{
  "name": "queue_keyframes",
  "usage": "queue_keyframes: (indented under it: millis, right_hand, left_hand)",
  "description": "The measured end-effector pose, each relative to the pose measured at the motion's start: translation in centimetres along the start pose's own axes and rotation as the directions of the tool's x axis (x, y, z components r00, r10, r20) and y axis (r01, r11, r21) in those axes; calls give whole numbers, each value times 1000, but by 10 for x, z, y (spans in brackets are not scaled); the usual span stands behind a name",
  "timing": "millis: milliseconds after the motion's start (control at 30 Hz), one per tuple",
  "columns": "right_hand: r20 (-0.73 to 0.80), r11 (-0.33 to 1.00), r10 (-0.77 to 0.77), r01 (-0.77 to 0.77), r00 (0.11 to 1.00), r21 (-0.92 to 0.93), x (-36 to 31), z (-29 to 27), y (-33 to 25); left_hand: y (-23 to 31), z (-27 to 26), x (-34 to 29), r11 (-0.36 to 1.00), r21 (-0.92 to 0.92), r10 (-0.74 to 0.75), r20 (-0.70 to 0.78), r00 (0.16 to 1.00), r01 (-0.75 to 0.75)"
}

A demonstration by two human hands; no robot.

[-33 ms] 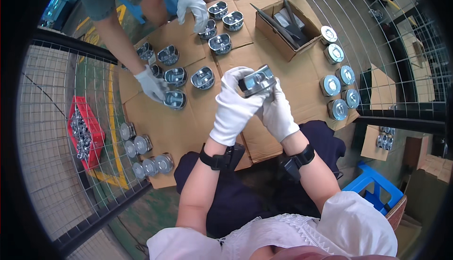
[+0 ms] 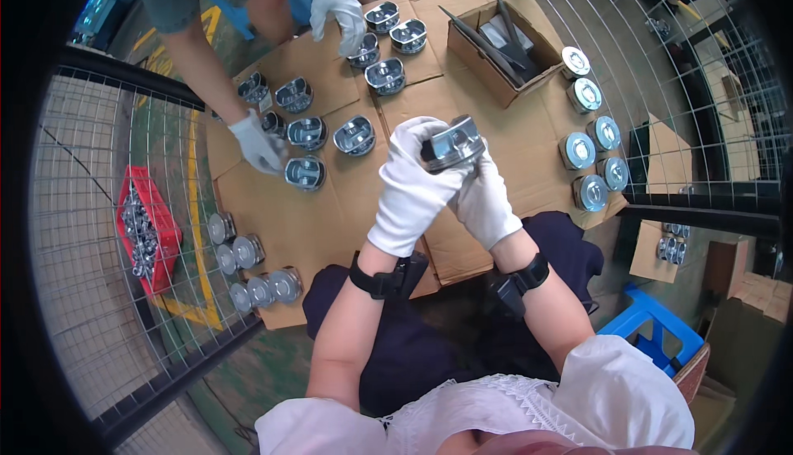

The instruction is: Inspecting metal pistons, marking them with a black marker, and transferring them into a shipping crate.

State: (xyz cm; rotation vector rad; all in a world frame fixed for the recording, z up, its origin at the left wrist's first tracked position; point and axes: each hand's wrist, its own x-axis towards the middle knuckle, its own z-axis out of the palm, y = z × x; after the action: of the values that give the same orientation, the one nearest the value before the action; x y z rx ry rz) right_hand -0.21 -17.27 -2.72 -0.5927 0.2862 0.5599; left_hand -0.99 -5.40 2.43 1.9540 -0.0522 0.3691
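Both my white-gloved hands hold one shiny metal piston (image 2: 456, 146) above the middle of the cardboard-covered table (image 2: 462, 244). My left hand (image 2: 413, 182) is wrapped round its left side and underside. Closed on the lower right of the piston is my right hand (image 2: 487, 195), its fingers partly hidden behind it. The piston lies tilted, with its ringed end toward me and its skirt away. Nearest to my left hand on the table is another piston (image 2: 355, 136), standing with its hollow side up.
Across the table, a co-worker's gloved hands (image 2: 258, 145) hover near several upturned pistons (image 2: 386, 76). Several pistons (image 2: 577, 150) stand along the right edge, others (image 2: 260, 290) at the near left. A cardboard box (image 2: 487, 66) holds dark flat pieces. Wire mesh (image 2: 107, 232) flanks the table; a red crate (image 2: 169, 240) lies beyond it.
The piston in my hands has turned slightly. One of the co-worker's hands has drawn back a little to the left, away from the piston near it.
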Motion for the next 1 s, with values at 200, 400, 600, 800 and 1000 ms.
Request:
queue_keyframes:
  millis: [200,400,600,800,1000]
  right_hand:
    - [-31,992,82,-79,996,102,-1,-1,3]
    - [32,978,61,-66,998,199,-5,9,-14]
    - [56,976,137,-144,989,165,-8,8,-7]
    - [100,968,168,-183,981,173,-4,0,-3]
    - [377,994,-54,14,925,108,-3,19,-17]
  left_hand:
    - [-2,0,-1,987,119,104,4,995,-103]
    - [-1,-9,3,957,213,205,-3,979,-199]
    - [3,-9,2,952,223,215,0,977,-210]
    - [1,-11,3,945,242,231,-18,973,-220]
    - [-17,-17,6,942,308,147,-18,989,-134]
